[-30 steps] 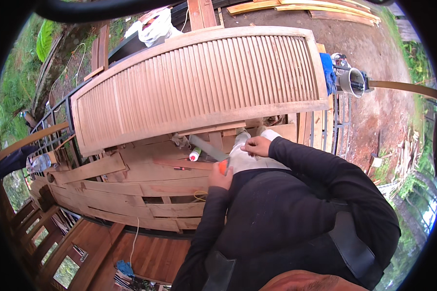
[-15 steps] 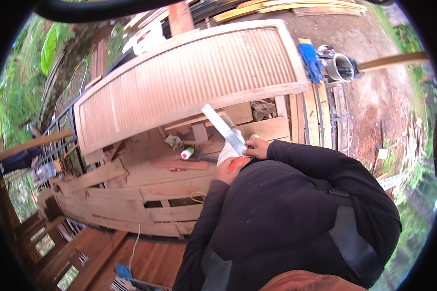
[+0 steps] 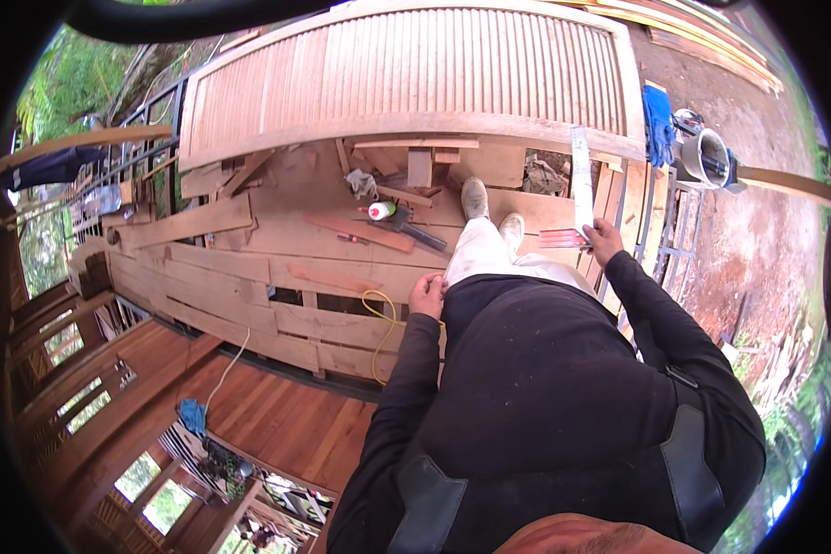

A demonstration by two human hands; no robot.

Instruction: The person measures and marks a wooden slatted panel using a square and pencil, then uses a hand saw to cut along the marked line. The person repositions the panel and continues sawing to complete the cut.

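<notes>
Two hands busy, one tool in play: the long grey metal ruler (image 3: 581,175) is gripped at its near end by the right hand (image 3: 603,242), fingers closed round it, along with what looks like a red pencil-like stick (image 3: 558,238); can't tell exactly what that is. A second ago the ruler was up close to the chest with both hands together; now it is swung out to the person's right, pointing away over the plank edge, near the slatted pale wooden door panel (image 3: 406,78). So the hands have split.

Left hand (image 3: 427,297) rests curled at the hip of the white trousers (image 3: 489,254), holding nothing visible; half half-closed, not a firm fist.

Round about: rough wooden plank platform (image 3: 249,277) underfoot, white-and-red spray can (image 3: 380,210) and a dark hand tool (image 3: 415,231) lying near the shoes. Yellow cord (image 3: 379,323) loops over the platform edge just beside the left hand. Blue glove (image 3: 657,125) and a grey metal bucket (image 3: 706,159) sit beyond the ruler's far end.
</notes>
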